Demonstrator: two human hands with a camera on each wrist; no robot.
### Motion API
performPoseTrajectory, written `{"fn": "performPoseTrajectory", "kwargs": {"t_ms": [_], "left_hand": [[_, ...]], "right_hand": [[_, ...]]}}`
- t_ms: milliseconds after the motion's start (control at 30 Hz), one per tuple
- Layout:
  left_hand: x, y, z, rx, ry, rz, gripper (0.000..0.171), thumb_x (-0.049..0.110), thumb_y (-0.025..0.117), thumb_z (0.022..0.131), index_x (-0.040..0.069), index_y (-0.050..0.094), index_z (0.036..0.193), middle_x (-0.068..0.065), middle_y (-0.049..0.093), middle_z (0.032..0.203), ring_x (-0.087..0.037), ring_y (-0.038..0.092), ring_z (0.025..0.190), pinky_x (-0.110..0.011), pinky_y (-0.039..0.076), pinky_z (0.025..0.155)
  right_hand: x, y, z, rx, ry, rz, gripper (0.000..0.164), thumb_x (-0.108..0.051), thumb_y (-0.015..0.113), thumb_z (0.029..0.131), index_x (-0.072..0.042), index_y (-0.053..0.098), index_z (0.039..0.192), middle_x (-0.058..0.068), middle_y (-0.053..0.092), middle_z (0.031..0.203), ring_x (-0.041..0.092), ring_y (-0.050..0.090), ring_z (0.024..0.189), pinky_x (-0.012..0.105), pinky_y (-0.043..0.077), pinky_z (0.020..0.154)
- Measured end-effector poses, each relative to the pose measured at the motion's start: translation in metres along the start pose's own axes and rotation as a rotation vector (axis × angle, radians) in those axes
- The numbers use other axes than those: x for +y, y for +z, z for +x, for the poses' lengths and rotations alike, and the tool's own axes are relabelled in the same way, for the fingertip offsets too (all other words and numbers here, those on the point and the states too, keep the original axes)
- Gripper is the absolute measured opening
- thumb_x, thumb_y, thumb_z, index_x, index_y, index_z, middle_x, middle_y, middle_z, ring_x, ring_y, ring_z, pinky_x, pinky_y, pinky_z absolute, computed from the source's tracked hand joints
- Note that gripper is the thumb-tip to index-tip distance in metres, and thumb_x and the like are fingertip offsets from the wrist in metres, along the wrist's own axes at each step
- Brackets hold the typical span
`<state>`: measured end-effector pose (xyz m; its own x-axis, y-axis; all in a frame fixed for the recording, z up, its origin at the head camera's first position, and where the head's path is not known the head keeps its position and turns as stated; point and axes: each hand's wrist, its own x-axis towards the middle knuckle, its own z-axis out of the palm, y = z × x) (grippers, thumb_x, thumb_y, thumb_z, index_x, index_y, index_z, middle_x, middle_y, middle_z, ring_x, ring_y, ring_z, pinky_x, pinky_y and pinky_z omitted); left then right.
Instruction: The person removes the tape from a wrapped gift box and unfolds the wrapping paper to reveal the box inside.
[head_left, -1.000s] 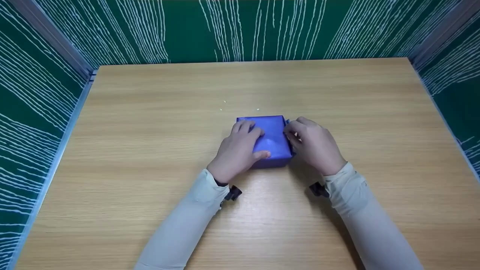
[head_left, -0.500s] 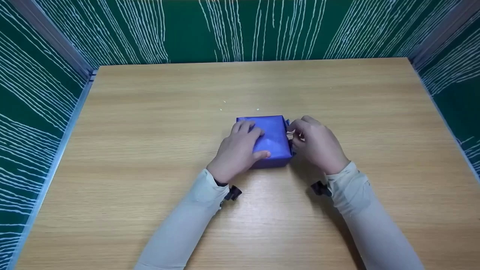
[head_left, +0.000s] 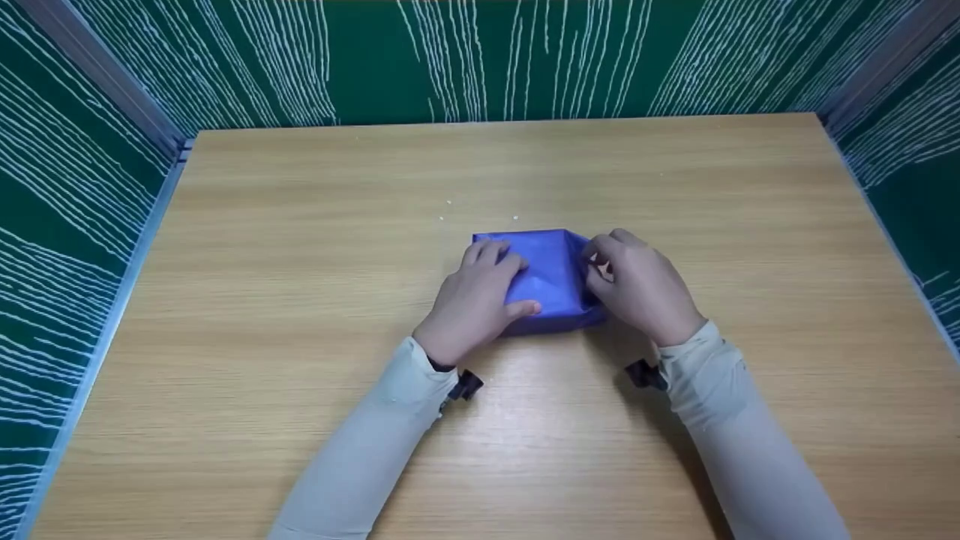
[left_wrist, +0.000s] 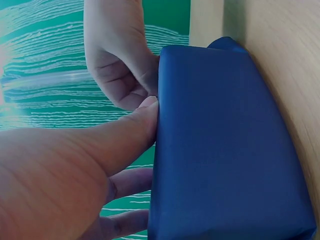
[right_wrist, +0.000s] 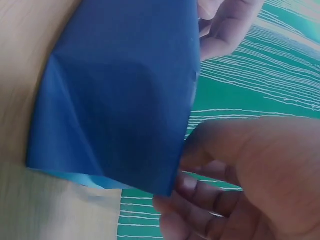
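A box wrapped in blue paper (head_left: 551, 262) lies on the table, its right end loose and spread outward. My left hand (head_left: 480, 292) rests flat on its top, fingers spread and thumb near the front edge; in the left wrist view the thumb (left_wrist: 135, 122) lies along the top edge. At the right end, my right hand (head_left: 637, 281) pinches the wrapping paper between thumb and fingers. The right wrist view shows the paper's end flap (right_wrist: 120, 115) pulled out, with a lighter blue inner side (right_wrist: 85, 179) at its lower edge.
The wooden table (head_left: 300, 225) has a few tiny white specks (head_left: 516, 218) behind the box. Green panels with white lines (head_left: 525, 60) stand at the back and both sides. A small black wrist camera (head_left: 466, 385) sits under the left wrist, another (head_left: 645, 373) under the right.
The paper at the box's right end has opened outward as my right hand moved slightly right with it. My left hand and the box have stayed in place.
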<state>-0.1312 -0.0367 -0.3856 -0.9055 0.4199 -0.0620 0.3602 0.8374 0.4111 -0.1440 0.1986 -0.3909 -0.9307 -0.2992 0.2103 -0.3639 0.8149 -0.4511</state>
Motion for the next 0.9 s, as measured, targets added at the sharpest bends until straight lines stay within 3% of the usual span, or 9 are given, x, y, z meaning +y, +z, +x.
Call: {"fn": "performPoseTrajectory", "kwargs": {"t_ms": [167, 300, 367, 467, 667, 900], "left_hand": [[0.0, -0.001, 0.0, -0.004, 0.002, 0.001, 0.062, 0.053, 0.07, 0.095, 0.015, 0.059, 0.143, -0.013, 0.042, 0.159, -0.035, 0.029, 0.152, -0.054, 0.045, 0.109], [0.0, -0.002, 0.0, -0.007, 0.009, 0.013, 0.063, 0.053, 0.069, 0.095, 0.015, 0.058, 0.144, -0.014, 0.042, 0.159, -0.036, 0.029, 0.152, -0.055, 0.045, 0.109], [0.0, -0.002, 0.0, -0.005, 0.013, 0.022, 0.064, 0.053, 0.069, 0.095, 0.014, 0.058, 0.144, -0.014, 0.042, 0.159, -0.036, 0.03, 0.151, -0.055, 0.045, 0.109], [0.0, -0.003, 0.0, 0.002, 0.02, 0.032, 0.064, 0.053, 0.07, 0.095, 0.014, 0.058, 0.145, -0.015, 0.043, 0.159, -0.037, 0.031, 0.151, -0.056, 0.045, 0.109], [0.0, -0.003, 0.001, 0.001, 0.031, 0.039, 0.066, 0.054, 0.069, 0.096, 0.013, 0.057, 0.146, -0.014, 0.043, 0.159, -0.037, 0.032, 0.15, -0.057, 0.044, 0.109], [-0.002, -0.009, 0.0, -0.009, 0.056, 0.075, 0.069, 0.059, 0.064, 0.097, 0.014, 0.056, 0.148, -0.014, 0.044, 0.159, -0.036, 0.034, 0.149, -0.054, 0.044, 0.11]], "right_hand": [[-0.004, -0.004, 0.0, 0.028, -0.052, -0.021, 0.029, -0.013, 0.07, 0.093, -0.002, 0.068, 0.119, 0.015, 0.065, 0.107, 0.028, 0.06, 0.085, 0.045, 0.053, 0.071], [-0.009, -0.006, 0.0, -0.045, -0.15, -0.039, 0.043, -0.024, 0.076, 0.091, -0.003, 0.066, 0.127, 0.016, 0.065, 0.12, 0.03, 0.064, 0.098, 0.049, 0.056, 0.084], [-0.012, -0.005, -0.001, -0.097, -0.201, -0.048, 0.048, -0.03, 0.079, 0.09, -0.003, 0.067, 0.128, 0.017, 0.064, 0.125, 0.033, 0.065, 0.108, 0.052, 0.054, 0.095], [-0.013, -0.003, -0.002, -0.146, -0.251, -0.065, 0.053, -0.04, 0.081, 0.088, -0.005, 0.069, 0.126, 0.015, 0.065, 0.127, 0.034, 0.065, 0.113, 0.053, 0.052, 0.1], [-0.014, -0.001, -0.003, -0.185, -0.314, -0.068, 0.053, -0.042, 0.084, 0.086, -0.006, 0.072, 0.122, 0.012, 0.066, 0.124, 0.033, 0.065, 0.111, 0.053, 0.052, 0.099], [-0.016, 0.0, -0.004, -0.197, -0.313, -0.095, 0.049, -0.041, 0.085, 0.086, -0.006, 0.074, 0.12, 0.014, 0.066, 0.124, 0.035, 0.066, 0.109, 0.052, 0.054, 0.097]]}}
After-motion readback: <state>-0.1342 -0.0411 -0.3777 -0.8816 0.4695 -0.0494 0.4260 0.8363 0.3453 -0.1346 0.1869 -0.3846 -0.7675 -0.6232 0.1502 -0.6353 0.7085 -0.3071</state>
